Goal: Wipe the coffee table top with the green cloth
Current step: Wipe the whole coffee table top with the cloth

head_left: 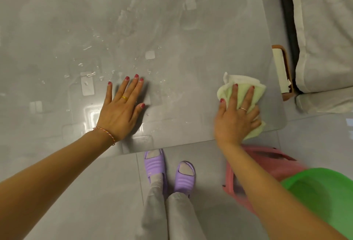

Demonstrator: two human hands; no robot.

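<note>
The coffee table top (172, 29) is a glossy grey slab that fills the upper part of the head view. Water drops and streaks lie on it around the middle. A pale green cloth (242, 90), bunched up, rests on the table near its front right corner. My right hand (236, 113) presses down on the cloth with fingers spread over it. My left hand (122, 106) lies flat on the table near the front edge, fingers apart, holding nothing.
Beside the table's right edge stands a brown holder with a white roll (281, 71). A white sofa (324, 29) is at the far right. On the floor at lower right sit a pink basin (267, 155) and a green basin (324, 192). My feet in purple slippers (170, 171) stand at the table's front edge.
</note>
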